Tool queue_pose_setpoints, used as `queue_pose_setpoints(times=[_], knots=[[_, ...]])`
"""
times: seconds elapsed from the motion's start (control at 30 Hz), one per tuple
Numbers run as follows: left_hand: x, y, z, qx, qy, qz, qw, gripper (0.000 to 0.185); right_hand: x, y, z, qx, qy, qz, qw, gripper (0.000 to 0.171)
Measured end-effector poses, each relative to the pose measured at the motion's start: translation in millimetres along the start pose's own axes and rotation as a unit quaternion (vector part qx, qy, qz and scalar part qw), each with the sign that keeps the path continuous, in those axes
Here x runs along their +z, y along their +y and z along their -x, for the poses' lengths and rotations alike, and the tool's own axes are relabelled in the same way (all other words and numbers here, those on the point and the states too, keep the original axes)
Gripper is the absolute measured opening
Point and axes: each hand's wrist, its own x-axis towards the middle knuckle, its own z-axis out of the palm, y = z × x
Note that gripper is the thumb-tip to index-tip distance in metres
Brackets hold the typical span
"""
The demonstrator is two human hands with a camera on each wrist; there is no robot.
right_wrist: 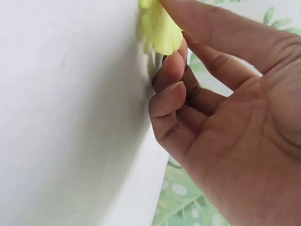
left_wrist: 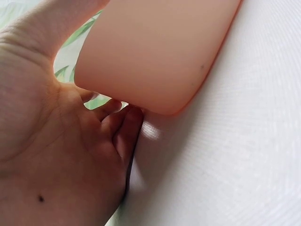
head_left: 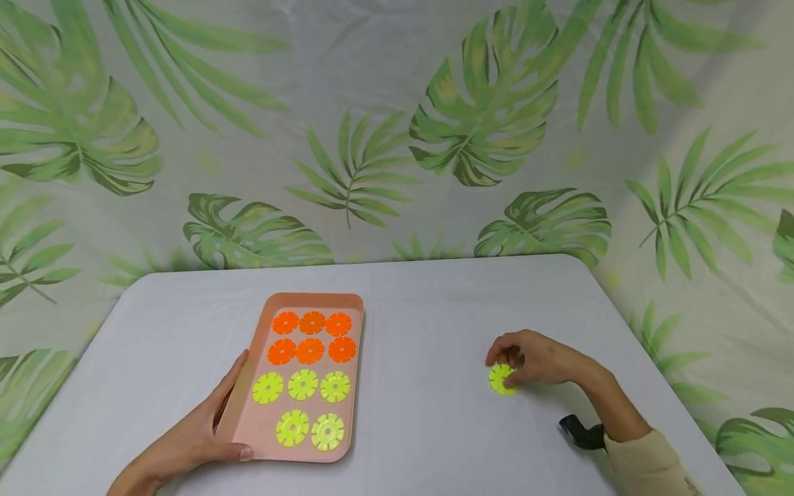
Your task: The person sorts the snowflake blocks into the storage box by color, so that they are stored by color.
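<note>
A peach tray (head_left: 260, 441) lies left of centre on the white table, with two rows of orange notched discs (head_left: 311, 337) and, nearer me, several yellow ones (head_left: 302, 384). My left hand (head_left: 231, 413) grips the tray's near left corner, fingers along the left rim and thumb on the front rim. The left wrist view shows that hand (left_wrist: 96, 103) with its fingers tucked against the tray (left_wrist: 155, 52) corner. On the right, my right hand (head_left: 507, 368) pinches a single yellow disc (head_left: 500, 380) that touches the table. The right wrist view shows the right hand (right_wrist: 171, 44) with thumb and fingertips closed on the disc (right_wrist: 160, 26).
The white table (head_left: 428, 427) has rounded far corners and ends close to the right of my right forearm. A leaf-print cloth (head_left: 372, 138) hangs behind and beside it. A black strap (head_left: 583, 434) sits on my right wrist.
</note>
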Motion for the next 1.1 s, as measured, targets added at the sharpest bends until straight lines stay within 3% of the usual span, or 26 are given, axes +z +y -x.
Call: queue_pose_setpoints(times=[0.27,0.6,0.93,1.1], knots=[[0.2,-0.2,-1.1,0.007,0.000,0.007,1.0000,0.127,-7,-4,-10,-0.009,-0.018,-0.031,0.999,0.016],[1.9,1.6,-3.1,0.009,0.004,0.006,0.9999,0.127,-3,-7,-36,-0.054,-0.022,-0.069,0.996,0.030],[2.1,2.4,-4.2,-0.008,0.005,0.004,0.9999,0.125,10,-22,-57,-0.060,-0.001,-0.106,0.993,0.028],[1.8,1.9,-4.0,-0.012,0.002,0.008,0.9999,0.126,16,-25,-68,-0.088,0.005,-0.115,0.989,0.026]])
